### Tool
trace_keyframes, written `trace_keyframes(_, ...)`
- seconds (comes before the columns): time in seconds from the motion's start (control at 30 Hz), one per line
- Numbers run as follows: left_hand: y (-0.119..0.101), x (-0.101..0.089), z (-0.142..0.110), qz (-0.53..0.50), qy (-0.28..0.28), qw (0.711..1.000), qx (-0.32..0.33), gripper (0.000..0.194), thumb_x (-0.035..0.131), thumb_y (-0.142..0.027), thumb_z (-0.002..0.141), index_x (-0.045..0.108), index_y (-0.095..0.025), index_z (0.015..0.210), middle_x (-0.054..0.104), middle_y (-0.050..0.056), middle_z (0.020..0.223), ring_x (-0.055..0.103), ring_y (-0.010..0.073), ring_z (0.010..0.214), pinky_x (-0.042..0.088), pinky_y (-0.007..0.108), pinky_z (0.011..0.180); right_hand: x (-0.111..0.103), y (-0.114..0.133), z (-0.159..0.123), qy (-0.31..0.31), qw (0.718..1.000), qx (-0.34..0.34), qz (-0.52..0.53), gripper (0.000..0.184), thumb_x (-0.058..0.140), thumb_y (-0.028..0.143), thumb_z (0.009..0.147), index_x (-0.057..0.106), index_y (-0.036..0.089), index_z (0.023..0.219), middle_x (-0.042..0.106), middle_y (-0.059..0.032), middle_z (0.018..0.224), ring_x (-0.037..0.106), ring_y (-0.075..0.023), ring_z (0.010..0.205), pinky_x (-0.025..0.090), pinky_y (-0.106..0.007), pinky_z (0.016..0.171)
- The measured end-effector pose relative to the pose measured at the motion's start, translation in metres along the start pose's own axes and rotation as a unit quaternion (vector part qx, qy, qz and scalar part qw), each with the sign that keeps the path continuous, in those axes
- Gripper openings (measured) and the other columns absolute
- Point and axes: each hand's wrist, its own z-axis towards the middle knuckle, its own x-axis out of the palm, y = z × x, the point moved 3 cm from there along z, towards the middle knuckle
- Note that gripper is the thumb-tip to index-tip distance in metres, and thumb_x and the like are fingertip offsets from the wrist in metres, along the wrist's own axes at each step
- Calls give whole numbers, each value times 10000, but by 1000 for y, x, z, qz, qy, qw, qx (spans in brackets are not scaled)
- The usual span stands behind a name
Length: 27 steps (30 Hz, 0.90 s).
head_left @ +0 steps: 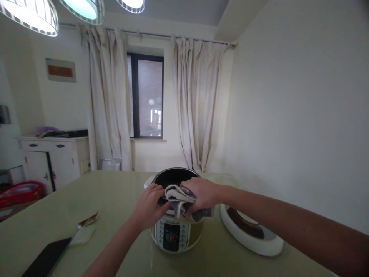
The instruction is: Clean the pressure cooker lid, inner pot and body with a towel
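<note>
An electric pressure cooker (187,232), white with a dark control panel, stands lidless on the table in front of me. Its dark inner pot (170,176) is visible through the open top. My right hand (203,192) is closed around a folded grey-and-white cloth (180,196) at the cooker's near rim. On the left side of the same rim, my left hand (148,207) has its fingers curled over the edge and its thumb on the near side, close to the cloth. To the right lies the round white lid (250,242), partly behind my right forearm.
A black flat device (47,257) lies on the pale green table (109,196) at the left, beside a small white item (83,235) and a brown-and-white strip (88,220). Beyond are a white cabinet (65,165), a red basket (21,196) and curtains (196,96). Lamps (31,15) hang overhead.
</note>
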Motion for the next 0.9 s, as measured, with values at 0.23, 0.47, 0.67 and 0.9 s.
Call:
trace_keyframes(0.23,6,-8,9,1,54,998,-10,199,749,-400,916,754,-231,812,722,45,856,644,255,955,460,363,873,4,-7,-1,-30,999,5,38,560,927,519,707,726,231,1143,786,-46,1045,711,-257,946,433,-283,756)
trace_keyframes(0.47,8,-11,10,5,83,997,-2,229,670,-417,974,779,-231,898,762,58,924,677,257,1003,462,363,904,1,-15,0,-39,988,-16,148,425,900,466,755,752,194,1046,776,-8,957,697,-210,884,450,-266,748)
trace_keyframes(0.67,-5,-5,14,74,76,994,-20,174,741,-373,893,761,-203,861,761,90,903,691,283,924,476,399,886,5,-10,0,-73,992,3,100,392,888,411,757,743,194,1050,772,-39,981,670,-223,887,430,-276,750)
trace_keyframes(0.9,14,-10,8,-2,56,998,16,360,615,-540,1005,783,-233,922,787,82,1017,673,282,1112,471,400,999,6,-26,-9,-72,981,-29,178,344,851,342,741,724,181,1018,749,-7,958,662,-202,876,459,-268,771)
